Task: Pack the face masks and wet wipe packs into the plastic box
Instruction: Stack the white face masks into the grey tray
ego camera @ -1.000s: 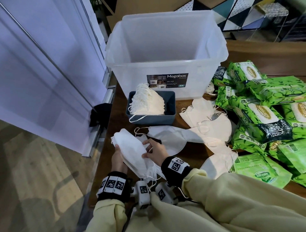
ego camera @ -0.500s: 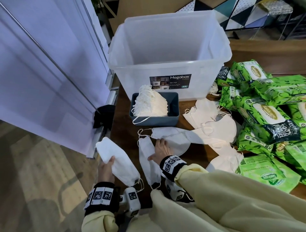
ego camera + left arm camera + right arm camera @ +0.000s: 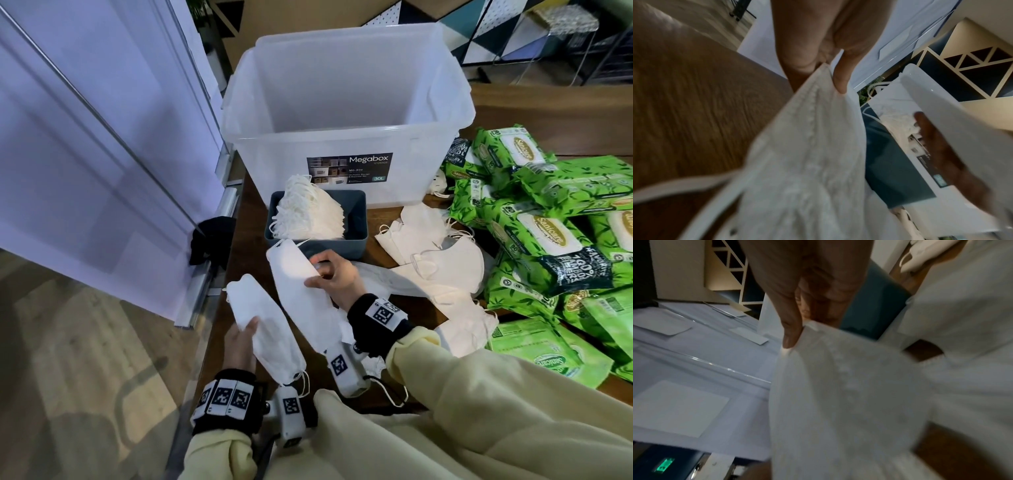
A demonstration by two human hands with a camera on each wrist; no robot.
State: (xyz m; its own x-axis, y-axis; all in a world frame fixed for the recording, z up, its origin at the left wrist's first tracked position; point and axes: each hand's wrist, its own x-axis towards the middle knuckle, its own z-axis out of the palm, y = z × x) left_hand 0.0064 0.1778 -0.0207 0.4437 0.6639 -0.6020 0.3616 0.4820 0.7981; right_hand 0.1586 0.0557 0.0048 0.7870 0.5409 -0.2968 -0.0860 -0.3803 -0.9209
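Observation:
My left hand [image 3: 244, 339] holds a small stack of folded white face masks [image 3: 262, 332] near the table's front left edge; the left wrist view shows thumb and fingers pinching the stack [image 3: 807, 146]. My right hand [image 3: 337, 275] pinches another white mask [image 3: 301, 291], lifted just right of that stack; its thumb presses the mask's edge [image 3: 838, 394] in the right wrist view. The clear plastic Megabox [image 3: 342, 144] stands at the back with nothing visible inside. Loose masks [image 3: 442, 260] lie on the table, and green wet wipe packs [image 3: 555, 233] are piled at the right.
A small grey-blue bin [image 3: 354, 226] holding a stack of masks [image 3: 308, 214] sits in front of the box. The wooden table [image 3: 424, 308] ends at the left beside a white wall panel [image 3: 85, 154] and wood floor.
My right hand has picked a mask up off the table and brought it toward the stack. My left hand, which had swung out left with the stack, has come back toward the middle.

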